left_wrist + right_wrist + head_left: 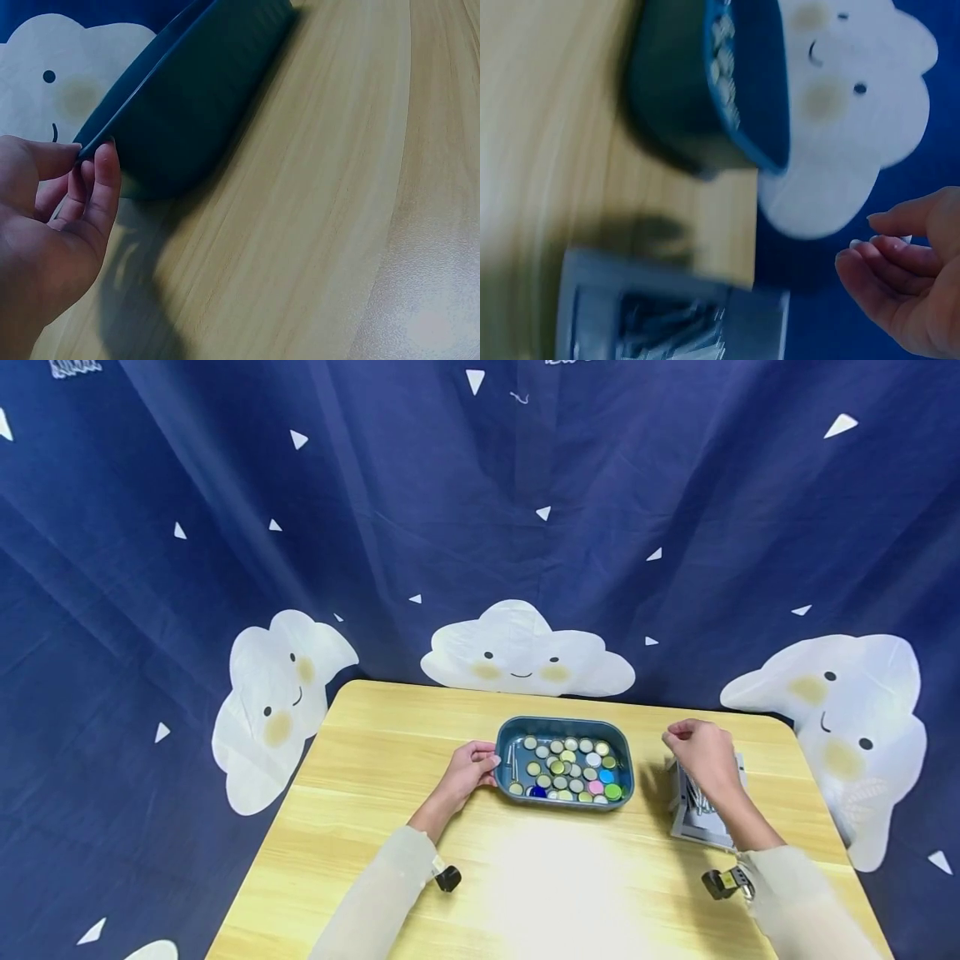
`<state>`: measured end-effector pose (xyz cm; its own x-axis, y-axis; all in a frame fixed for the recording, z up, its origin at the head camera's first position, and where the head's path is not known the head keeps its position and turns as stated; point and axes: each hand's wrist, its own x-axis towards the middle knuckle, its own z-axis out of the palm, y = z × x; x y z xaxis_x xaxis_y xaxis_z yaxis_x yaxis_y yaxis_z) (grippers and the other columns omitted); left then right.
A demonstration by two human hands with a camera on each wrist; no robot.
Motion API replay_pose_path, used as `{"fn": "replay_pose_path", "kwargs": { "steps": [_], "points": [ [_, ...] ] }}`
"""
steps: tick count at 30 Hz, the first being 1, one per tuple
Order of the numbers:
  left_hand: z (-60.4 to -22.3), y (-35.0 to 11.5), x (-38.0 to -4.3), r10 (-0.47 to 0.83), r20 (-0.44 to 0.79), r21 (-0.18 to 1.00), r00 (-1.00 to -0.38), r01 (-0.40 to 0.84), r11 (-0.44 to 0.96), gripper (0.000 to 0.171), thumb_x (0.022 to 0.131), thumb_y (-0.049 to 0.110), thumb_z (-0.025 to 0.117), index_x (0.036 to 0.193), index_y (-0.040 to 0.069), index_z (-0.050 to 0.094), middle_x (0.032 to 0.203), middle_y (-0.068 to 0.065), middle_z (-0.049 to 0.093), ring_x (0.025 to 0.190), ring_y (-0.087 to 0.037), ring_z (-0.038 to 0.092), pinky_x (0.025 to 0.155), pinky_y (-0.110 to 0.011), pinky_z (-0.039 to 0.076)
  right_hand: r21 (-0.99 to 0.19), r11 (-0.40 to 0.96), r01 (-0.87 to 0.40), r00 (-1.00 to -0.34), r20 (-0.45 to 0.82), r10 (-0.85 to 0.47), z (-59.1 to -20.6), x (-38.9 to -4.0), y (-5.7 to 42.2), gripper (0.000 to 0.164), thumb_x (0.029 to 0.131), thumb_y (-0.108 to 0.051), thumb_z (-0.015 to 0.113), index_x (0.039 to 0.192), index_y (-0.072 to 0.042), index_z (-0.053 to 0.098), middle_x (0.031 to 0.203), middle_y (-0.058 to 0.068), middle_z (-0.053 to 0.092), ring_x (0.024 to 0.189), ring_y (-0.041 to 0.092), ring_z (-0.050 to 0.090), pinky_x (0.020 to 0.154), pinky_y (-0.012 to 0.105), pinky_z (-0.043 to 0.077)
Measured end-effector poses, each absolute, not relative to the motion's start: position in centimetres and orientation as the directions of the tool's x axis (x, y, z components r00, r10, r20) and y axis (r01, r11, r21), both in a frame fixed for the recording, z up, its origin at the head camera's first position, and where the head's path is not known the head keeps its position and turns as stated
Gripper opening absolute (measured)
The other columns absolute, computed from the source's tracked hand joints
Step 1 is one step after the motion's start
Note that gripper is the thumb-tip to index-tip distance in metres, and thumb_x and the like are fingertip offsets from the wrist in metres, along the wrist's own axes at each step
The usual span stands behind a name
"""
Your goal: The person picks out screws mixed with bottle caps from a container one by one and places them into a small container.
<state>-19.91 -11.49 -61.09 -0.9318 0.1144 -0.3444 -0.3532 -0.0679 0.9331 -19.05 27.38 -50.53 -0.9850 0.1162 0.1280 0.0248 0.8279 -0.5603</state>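
Note:
My left hand [472, 768] pinches the left rim of a dark teal plastic bin [562, 803] between thumb and fingers. In the bin lie several round bottle caps [567, 757], mostly pale gold, with a few blue, pink and green ones. Thin metal nails [513, 762] lie along its left end. My right hand [705, 752] hovers over a grey box [705, 835], its fingers loosely bent. In the right wrist view a gap shows between the thumb and fingers, with nothing visible in it. Shiny nail-like metal pieces [679, 330] fill part of the grey box.
Both containers stand on a light wooden table [390, 735], the grey box to the right of the bin. A dark blue curtain [480, 527] with white clouds and triangles hangs behind the table's far edge. Each wrist wears a small black camera [448, 878].

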Motion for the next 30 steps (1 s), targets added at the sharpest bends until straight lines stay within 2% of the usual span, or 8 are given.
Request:
{"fn": "replay_pose_path", "kwargs": {
  "steps": [7, 10, 15, 17, 19, 23, 26, 30],
  "points": [
    [-60.9, -11.4, -20.0, 0.122, -0.348, 0.931, -0.929, -0.358, -0.068, 0.038, 0.099, 0.002, 0.065, 0.134, -0.008, 0.056, 0.102, -0.007, 0.063, 0.069, -0.015, 0.063, 0.061, -0.022, 0.062, -0.664, 0.747, 0.032, -0.999, 0.009, 0.051, -50.2, -20.4, 23.2, 0.023, 0.095, -0.016, 0.069, 0.105, 0.004, 0.076, 0.092, 0.020, 0.079, 0.072, 0.023, 0.075, 0.058, 0.024, 0.056],
    [-61.0, -11.5, -19.9, 0.126, -0.354, 0.929, -0.927, -0.364, -0.072, 0.037, 0.099, 0.002, 0.065, 0.133, -0.007, 0.056, 0.102, -0.008, 0.063, 0.068, -0.014, 0.063, 0.060, -0.022, 0.062, -0.703, 0.709, 0.066, -0.997, -0.068, 0.025, -50.2, -21.0, 21.6, 0.023, 0.096, -0.017, 0.069, 0.106, 0.003, 0.076, 0.089, 0.017, 0.079, 0.070, 0.018, 0.075, 0.060, 0.023, 0.057],
    [-61.2, -11.6, -20.0, 0.125, -0.357, 0.927, -0.926, -0.368, -0.074, 0.036, 0.099, 0.002, 0.065, 0.133, -0.006, 0.057, 0.104, -0.010, 0.063, 0.070, -0.016, 0.063, 0.061, -0.023, 0.063, -0.734, 0.672, 0.100, -0.988, -0.152, -0.018, -50.7, -21.6, 18.9, 0.020, 0.095, -0.016, 0.069, 0.103, 0.001, 0.076, 0.078, 0.008, 0.076, 0.066, 0.012, 0.068, 0.058, 0.023, 0.053],
    [-61.2, -11.6, -20.0, 0.124, -0.354, 0.928, -0.927, -0.364, -0.075, 0.036, 0.099, 0.002, 0.065, 0.132, -0.007, 0.057, 0.104, -0.009, 0.063, 0.070, -0.016, 0.063, 0.061, -0.022, 0.063, -0.751, 0.649, 0.117, -0.983, -0.181, -0.032, -51.1, -21.9, 17.9, 0.019, 0.095, -0.015, 0.069, 0.103, 0.001, 0.076, 0.077, 0.008, 0.075, 0.068, 0.018, 0.069, 0.058, 0.024, 0.052],
    [-61.2, -11.7, -20.0, 0.124, -0.351, 0.929, -0.928, -0.362, -0.076, 0.036, 0.099, 0.002, 0.065, 0.132, -0.007, 0.057, 0.103, -0.009, 0.063, 0.070, -0.016, 0.063, 0.061, -0.022, 0.063, -0.775, 0.614, 0.146, -0.974, -0.220, -0.046, -51.6, -22.1, 17.0, 0.020, 0.095, -0.015, 0.069, 0.105, 0.001, 0.076, 0.080, 0.009, 0.076, 0.072, 0.024, 0.073, 0.061, 0.030, 0.058],
    [-61.1, -11.7, -20.0, 0.127, -0.352, 0.928, -0.927, -0.363, -0.080, 0.036, 0.099, 0.002, 0.065, 0.133, -0.007, 0.056, 0.102, -0.007, 0.062, 0.070, -0.015, 0.063, 0.060, -0.022, 0.062, -0.794, 0.573, 0.204, -0.955, -0.291, -0.064, -52.5, -22.5, 15.2, 0.021, 0.096, -0.015, 0.071, 0.108, 0.001, 0.076, 0.091, 0.015, 0.078, 0.088, 0.036, 0.077, 0.079, 0.043, 0.067],
    [-61.1, -11.7, -19.8, 0.128, -0.350, 0.928, -0.928, -0.362, -0.086, 0.037, 0.098, 0.001, 0.065, 0.133, -0.008, 0.056, 0.100, -0.007, 0.062, 0.069, -0.014, 0.062, 0.059, -0.021, 0.062, -0.808, 0.542, 0.230, -0.944, -0.320, -0.077, -53.0, -22.7, 14.0, 0.021, 0.096, -0.014, 0.071, 0.108, 0.002, 0.076, 0.096, 0.019, 0.078, 0.090, 0.036, 0.077, 0.086, 0.047, 0.067],
    [-60.9, -11.6, -19.8, 0.126, -0.346, 0.929, -0.930, -0.358, -0.089, 0.036, 0.099, 0.001, 0.065, 0.133, -0.008, 0.056, 0.100, -0.006, 0.063, 0.067, -0.012, 0.062, 0.059, -0.021, 0.062, -0.839, 0.472, 0.270, -0.934, -0.347, -0.083, -53.6, -23.0, 12.7, 0.019, 0.095, -0.009, 0.071, 0.106, 0.005, 0.075, 0.097, 0.021, 0.077, 0.082, 0.031, 0.076, 0.086, 0.048, 0.067]
  ]
}}
